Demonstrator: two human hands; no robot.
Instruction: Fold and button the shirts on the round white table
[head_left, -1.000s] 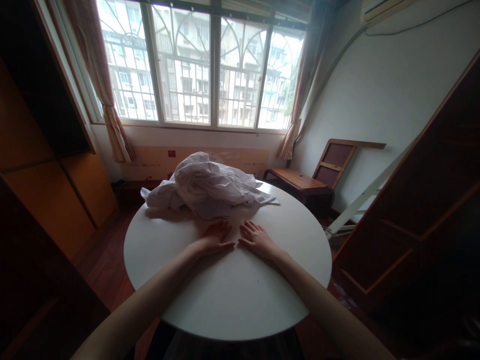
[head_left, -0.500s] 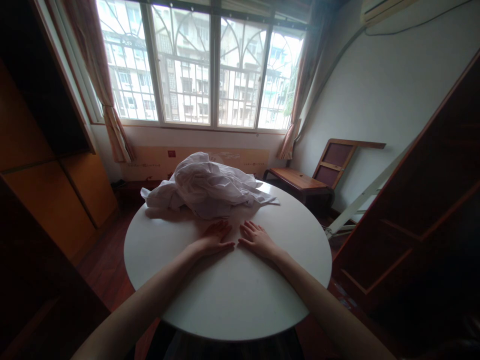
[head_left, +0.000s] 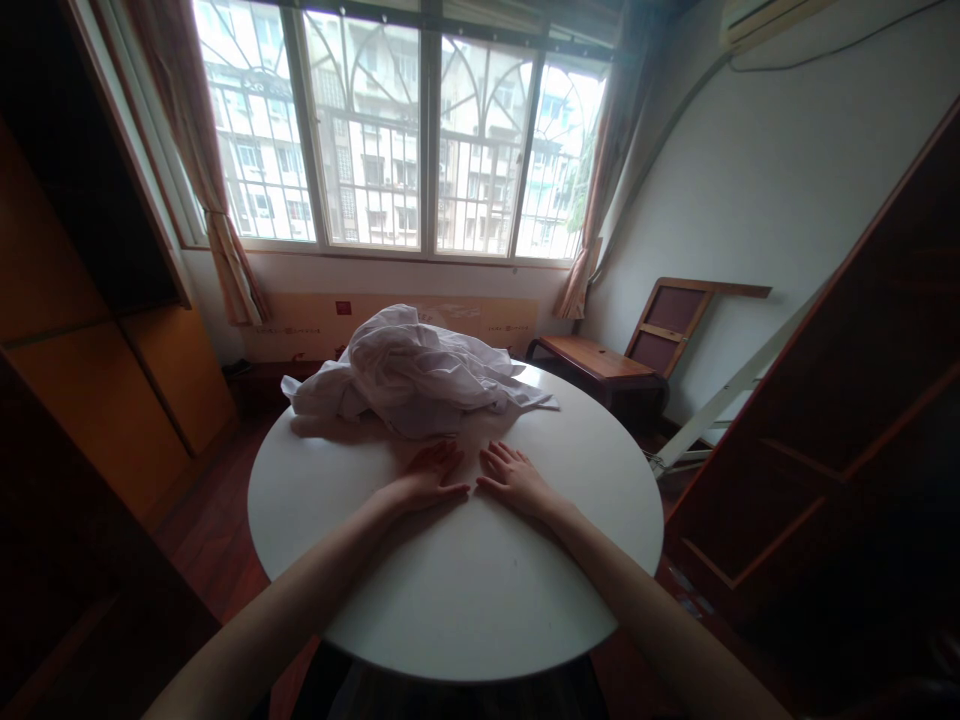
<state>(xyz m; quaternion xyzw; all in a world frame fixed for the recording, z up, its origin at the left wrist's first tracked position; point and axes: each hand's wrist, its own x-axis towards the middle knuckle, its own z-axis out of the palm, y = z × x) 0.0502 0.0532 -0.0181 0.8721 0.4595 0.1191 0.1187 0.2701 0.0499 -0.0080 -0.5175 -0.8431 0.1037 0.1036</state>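
On the far part of the round white table lies a crumpled heap of white cloth, perhaps a garment; its folds hide its exact kind. My left hand rests palm down on the tabletop just in front of the heap, fingers stretched out and holding nothing. Beside it, a small gap away, my right hand lies flat too, fingers spread, with nothing in it. The thumbs point toward each other. Both hands are nearest to the cloth's front edge.
Behind the table is a long tan box below the barred window. A wooden bench-like piece stands at the back right. A dark wooden panel leans at the right. Orange-brown cabinets are on the left.
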